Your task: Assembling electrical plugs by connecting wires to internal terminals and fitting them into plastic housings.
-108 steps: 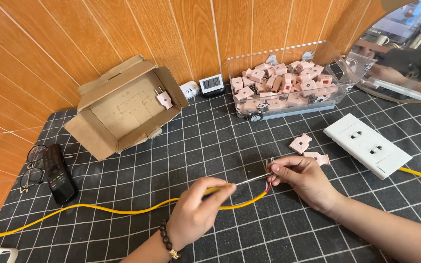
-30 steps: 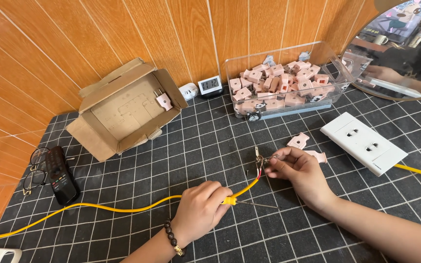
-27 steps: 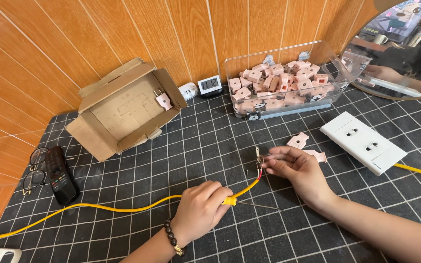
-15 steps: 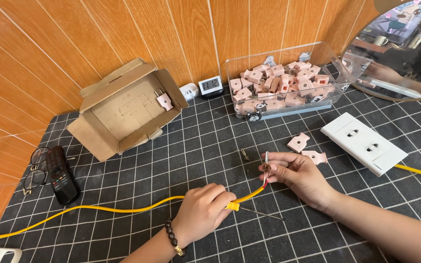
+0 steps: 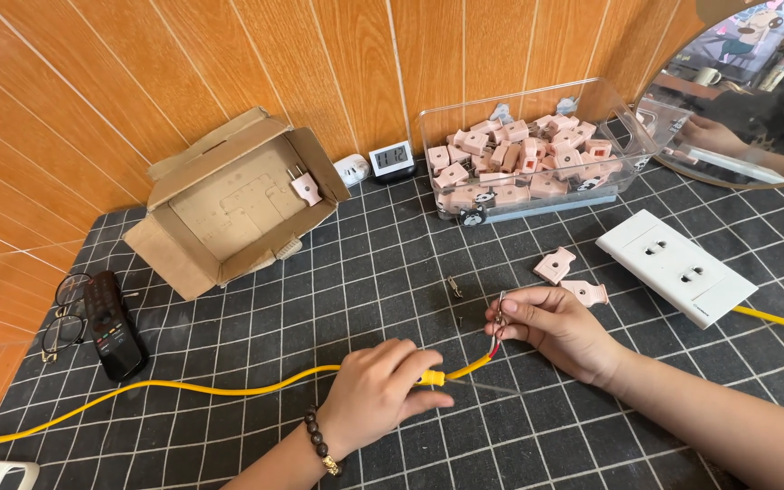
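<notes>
Right now my left hand (image 5: 378,395) is curled over the yellow cable (image 5: 183,388), its fingers closed around it just behind the spot where the yellow sheath ends. My right hand (image 5: 551,327) sits just beside it to the right, thumb and forefinger pinched shut on the stripped wire ends (image 5: 498,313), which stand nearly upright with a red core showing below the fingertips. The cable runs away to the left across the black gridded table (image 5: 319,308) and off the frame edge.

Just above my right hand lie two pink plug halves (image 5: 569,277), apart from my fingers, and a small metal prong (image 5: 454,287) rests on the table to their left. Farther right is a white double socket strip (image 5: 678,268) with another yellow lead coming out of it. Against the wooden wall stands a clear bin (image 5: 628,122) full of pink plugs, and an open cardboard box (image 5: 229,209) with one pink plug inside. A small digital clock (image 5: 393,160) sits between them. At far left a black remote (image 5: 112,325) lies beside a pair of glasses (image 5: 63,313).
</notes>
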